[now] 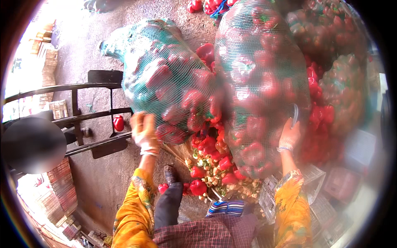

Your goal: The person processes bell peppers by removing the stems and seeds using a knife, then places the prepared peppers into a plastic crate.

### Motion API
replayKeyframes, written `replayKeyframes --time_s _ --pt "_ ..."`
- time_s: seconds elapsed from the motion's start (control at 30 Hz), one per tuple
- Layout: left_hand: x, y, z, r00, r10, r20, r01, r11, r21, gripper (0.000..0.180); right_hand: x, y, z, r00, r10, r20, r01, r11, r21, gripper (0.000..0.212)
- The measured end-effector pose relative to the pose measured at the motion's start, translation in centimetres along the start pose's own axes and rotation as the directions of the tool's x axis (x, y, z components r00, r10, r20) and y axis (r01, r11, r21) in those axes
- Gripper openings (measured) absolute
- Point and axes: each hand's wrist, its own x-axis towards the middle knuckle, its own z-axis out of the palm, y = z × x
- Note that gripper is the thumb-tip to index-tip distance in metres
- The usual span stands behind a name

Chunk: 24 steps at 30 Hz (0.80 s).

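"How do the hands stand?"

"The right hand [289,136] is curled round a curved pale tool [295,115]. The left hand [143,130] is blurred; I can't tell how wide."

"And the bags?"

"The left net bag [167,80] lies at one o'clock from the left hand, the nearer one, long axis eleven to five. The middle net bag [258,82] lies at eleven from the right hand, axis twelve to six."

"Counts?"

"Two hands, one tool, uncounted loose red peppers [198,187], those two bags, at least two more net bags [345,93] beyond, toward two o'clock."

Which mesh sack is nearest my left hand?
The pepper sack beside the metal rails, gathered end pointing left: your left hand is by its lower edge; the other pepper sacks are farther right.
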Motion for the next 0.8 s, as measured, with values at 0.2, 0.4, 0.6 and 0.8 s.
replayKeyframes --time_s 0.2,0.4,0.6,0.8 --pt "4.4 -9.5 -4.2 0.76 -0.534 0.371 0.623 0.432 -0.652 0.069 0.1 0.0 0.3 0.999 -0.02 -0.039 0.017 0.997 -0.074 0.03" --pt "4.6 -14.0 -8.1 0.563 -0.758 0.329 0.723 0.26 -0.64 0.065 0.8 -0.1 0.8 0.999 -0.04 -0.025 0.042 0.998 0.055 0.032" --pt "6.4 -6.2 -5.8 0.518 -0.73 0.447 0.806 0.24 -0.541 0.043 1.0 1.1 1.7 0.998 -0.054 -0.038 0.055 0.998 0.04 0.031" --pt "6.4 2.8 0.2 0.537 -0.748 0.391 0.826 0.373 -0.423 0.028 0.5 -0.3 1.0 0.999 0.012 0.049 -0.014 0.999 0.05 0.031"
